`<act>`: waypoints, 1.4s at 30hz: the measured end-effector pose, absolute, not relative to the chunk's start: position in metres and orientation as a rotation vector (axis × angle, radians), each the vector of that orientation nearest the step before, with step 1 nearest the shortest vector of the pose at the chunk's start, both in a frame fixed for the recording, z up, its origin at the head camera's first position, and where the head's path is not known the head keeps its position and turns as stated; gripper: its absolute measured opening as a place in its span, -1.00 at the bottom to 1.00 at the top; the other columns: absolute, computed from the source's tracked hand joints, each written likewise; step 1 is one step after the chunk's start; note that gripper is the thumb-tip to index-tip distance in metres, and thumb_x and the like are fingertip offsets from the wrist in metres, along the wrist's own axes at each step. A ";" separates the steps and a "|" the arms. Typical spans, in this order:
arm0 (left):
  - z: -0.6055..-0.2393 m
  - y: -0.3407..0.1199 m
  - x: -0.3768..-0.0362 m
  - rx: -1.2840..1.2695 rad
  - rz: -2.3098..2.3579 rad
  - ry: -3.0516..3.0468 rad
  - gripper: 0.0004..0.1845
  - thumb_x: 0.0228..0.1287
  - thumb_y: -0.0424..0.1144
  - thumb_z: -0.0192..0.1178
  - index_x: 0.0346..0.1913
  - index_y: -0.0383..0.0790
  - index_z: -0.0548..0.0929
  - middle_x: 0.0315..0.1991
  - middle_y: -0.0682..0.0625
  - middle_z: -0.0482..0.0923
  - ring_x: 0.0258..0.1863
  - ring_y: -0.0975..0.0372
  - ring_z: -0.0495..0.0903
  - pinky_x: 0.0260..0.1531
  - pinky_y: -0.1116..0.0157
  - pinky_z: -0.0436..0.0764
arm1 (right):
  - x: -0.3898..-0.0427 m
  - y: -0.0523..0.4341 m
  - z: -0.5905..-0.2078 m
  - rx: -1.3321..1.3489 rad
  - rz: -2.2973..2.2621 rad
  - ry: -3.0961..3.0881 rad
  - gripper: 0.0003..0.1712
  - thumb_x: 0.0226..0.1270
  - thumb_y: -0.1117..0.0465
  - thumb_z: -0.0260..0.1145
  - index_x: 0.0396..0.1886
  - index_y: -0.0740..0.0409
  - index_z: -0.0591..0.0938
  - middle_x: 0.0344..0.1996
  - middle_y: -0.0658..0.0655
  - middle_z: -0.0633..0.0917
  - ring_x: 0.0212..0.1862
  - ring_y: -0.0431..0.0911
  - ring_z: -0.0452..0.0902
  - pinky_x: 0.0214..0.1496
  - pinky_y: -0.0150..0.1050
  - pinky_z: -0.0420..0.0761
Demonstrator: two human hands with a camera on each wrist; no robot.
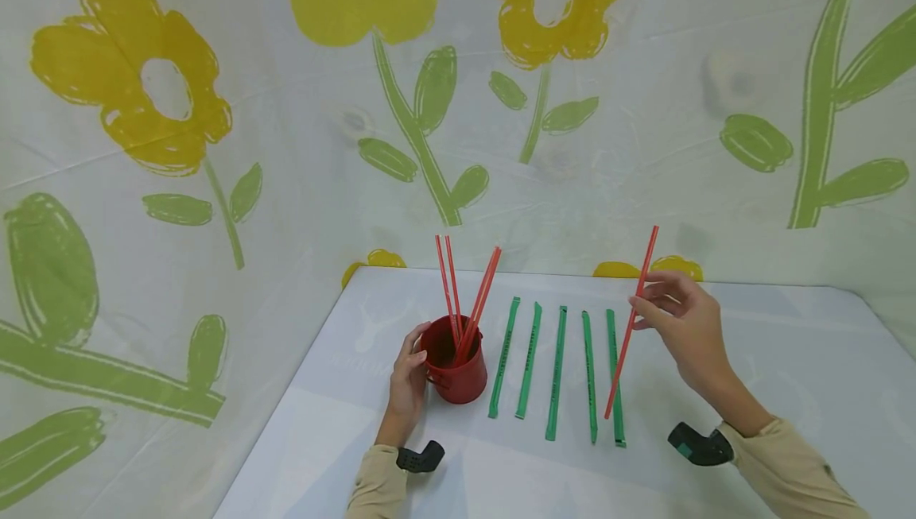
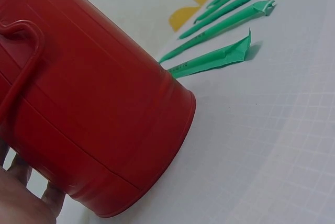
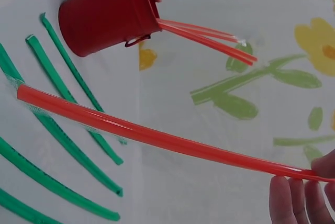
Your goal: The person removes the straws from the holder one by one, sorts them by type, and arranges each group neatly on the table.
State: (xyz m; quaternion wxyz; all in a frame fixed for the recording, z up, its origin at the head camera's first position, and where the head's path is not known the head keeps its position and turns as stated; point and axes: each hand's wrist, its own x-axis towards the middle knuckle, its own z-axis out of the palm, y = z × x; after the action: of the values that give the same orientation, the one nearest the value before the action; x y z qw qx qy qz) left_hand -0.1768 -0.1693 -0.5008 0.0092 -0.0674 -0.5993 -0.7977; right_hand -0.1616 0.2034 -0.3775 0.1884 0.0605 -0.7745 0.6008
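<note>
A small red metal bucket (image 1: 460,382) stands on the table with several red straws (image 1: 478,308) leaning in it, their tops well above the rim. Its left side is in the grip of my left hand (image 1: 408,388), fingertips up at the rim. In the left wrist view the bucket (image 2: 104,98) hides most of that hand. My right hand (image 1: 683,320) pinches a red straw (image 1: 630,323) near its upper part, holding it tilted above the rightmost green straw. The right wrist view shows clear wrapping round this straw (image 3: 157,137).
Several green-wrapped straws (image 1: 556,376) lie side by side in a row on the white table (image 1: 544,483), right of the bucket. A backdrop with printed yellow flowers (image 1: 554,6) rises behind and left of the table. Both wrists wear black cameras (image 1: 421,457).
</note>
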 end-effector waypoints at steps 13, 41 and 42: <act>-0.499 -0.168 -0.177 -0.219 -2.494 -1.852 -0.41 0.18 -0.20 -0.19 0.34 -0.08 0.28 0.31 -0.09 0.28 0.31 0.03 0.17 0.25 -0.09 0.03 | -0.164 0.217 -0.385 0.071 1.690 -2.302 -0.51 0.29 0.14 0.27 0.12 0.31 0.41 -0.26 0.04 0.54 -0.32 -0.28 0.62 -0.35 -0.34 0.62; -0.501 -0.169 -0.177 -0.218 -2.476 -1.878 -0.37 0.19 -0.18 -0.16 0.38 -0.18 0.21 0.30 -0.10 0.28 0.30 0.03 0.18 0.24 -0.08 0.06 | -0.190 0.252 -0.447 -0.180 1.626 -2.778 -0.43 0.32 0.13 0.21 0.17 0.45 0.37 -0.12 0.38 0.58 -0.32 -0.05 0.63 -0.29 -0.19 0.65; -0.501 -0.169 -0.177 -0.221 -2.479 -1.875 -0.37 0.19 -0.18 -0.16 0.38 -0.18 0.21 0.30 -0.10 0.28 0.30 0.03 0.18 0.24 -0.07 0.06 | -0.191 0.252 -0.450 -0.193 1.625 -2.786 -0.43 0.32 0.15 0.21 0.17 0.46 0.37 -0.13 0.37 0.58 -0.33 -0.05 0.63 -0.29 -0.19 0.65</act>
State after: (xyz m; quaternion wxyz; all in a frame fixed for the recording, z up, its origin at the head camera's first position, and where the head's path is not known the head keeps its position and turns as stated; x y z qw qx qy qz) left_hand -0.1773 -0.1692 -0.5012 0.0127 -0.0709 -0.6016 -0.7955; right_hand -0.1908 0.2524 -0.4496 -0.0448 -0.0596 -0.8615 0.5023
